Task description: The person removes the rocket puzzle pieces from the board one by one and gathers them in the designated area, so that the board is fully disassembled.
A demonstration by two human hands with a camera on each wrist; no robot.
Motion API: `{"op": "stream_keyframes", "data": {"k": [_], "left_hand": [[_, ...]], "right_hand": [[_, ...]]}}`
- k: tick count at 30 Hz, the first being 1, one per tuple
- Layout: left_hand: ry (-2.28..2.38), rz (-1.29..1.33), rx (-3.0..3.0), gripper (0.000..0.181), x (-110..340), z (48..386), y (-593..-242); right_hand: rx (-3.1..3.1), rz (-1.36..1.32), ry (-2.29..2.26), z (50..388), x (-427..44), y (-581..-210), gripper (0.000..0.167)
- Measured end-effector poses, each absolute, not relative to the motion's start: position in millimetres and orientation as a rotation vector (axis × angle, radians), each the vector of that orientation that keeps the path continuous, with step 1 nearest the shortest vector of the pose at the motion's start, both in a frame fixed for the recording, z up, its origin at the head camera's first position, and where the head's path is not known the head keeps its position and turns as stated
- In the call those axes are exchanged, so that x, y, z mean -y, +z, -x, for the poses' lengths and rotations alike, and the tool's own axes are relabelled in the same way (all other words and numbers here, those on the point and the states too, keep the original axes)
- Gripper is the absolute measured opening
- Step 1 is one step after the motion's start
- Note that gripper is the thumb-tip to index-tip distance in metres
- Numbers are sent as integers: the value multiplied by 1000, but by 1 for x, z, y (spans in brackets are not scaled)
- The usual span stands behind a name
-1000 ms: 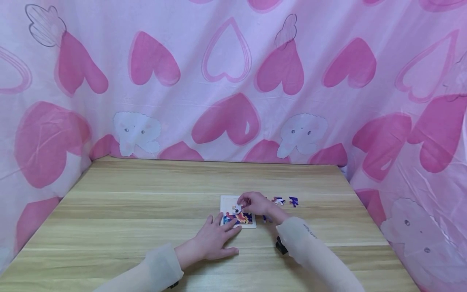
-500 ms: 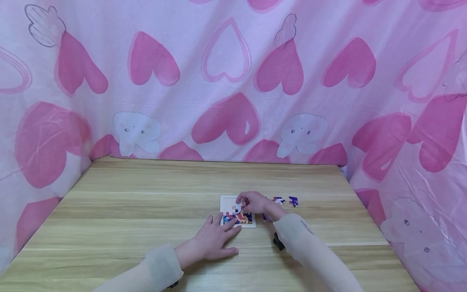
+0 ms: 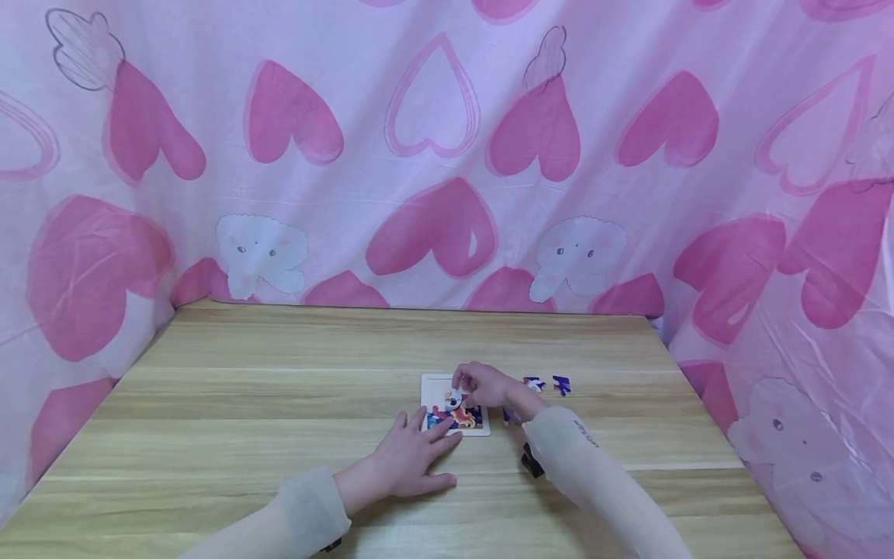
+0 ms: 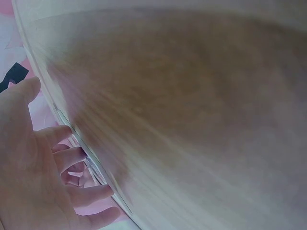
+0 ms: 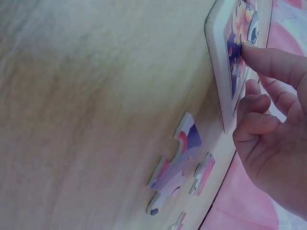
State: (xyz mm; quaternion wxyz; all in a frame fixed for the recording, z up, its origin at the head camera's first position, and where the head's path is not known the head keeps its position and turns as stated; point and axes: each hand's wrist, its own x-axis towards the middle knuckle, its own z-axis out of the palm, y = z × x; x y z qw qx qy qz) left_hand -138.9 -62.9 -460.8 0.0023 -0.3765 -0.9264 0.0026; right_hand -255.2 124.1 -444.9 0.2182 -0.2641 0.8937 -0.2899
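Note:
A jigsaw puzzle tray [image 3: 424, 388] with a white border lies on the table, its lower part filled with colourful pieces. My left hand [image 3: 412, 458] lies palm down, fingers spread straight, with its fingertips on the tray's lower left. In the left wrist view, the fingers of the left hand [image 4: 43, 167] reach the tray's edge. My right hand [image 3: 486, 384] pinches a puzzle piece [image 3: 453, 401] with a printed eye, over the tray's middle. The right wrist view shows the thumb of the right hand [image 5: 273, 110] against the picture, beside the eye piece [image 5: 254, 29]; the other fingers are curled and partly hidden.
Several loose puzzle pieces lie right of the tray, among them a purple piece [image 3: 562, 385] and a white-and-purple piece [image 3: 534, 384]. Another loose piece [image 3: 511, 417] lies partly under the right forearm. A pink heart-print curtain [image 3: 433, 233] borders the wooden table [image 3: 279, 404].
My right hand has shifted very slightly, and the eye piece beneath its fingertips appears slightly turned. The left hand stays where it was on the tray.

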Motion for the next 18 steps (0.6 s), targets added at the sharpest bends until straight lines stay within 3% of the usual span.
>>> {"op": "stream_keyframes", "data": {"k": [18], "left_hand": [[15, 1187, 2878, 66, 63, 139, -461]], "right_hand": [[-2397, 732, -946, 256, -126, -449, 28]]}}
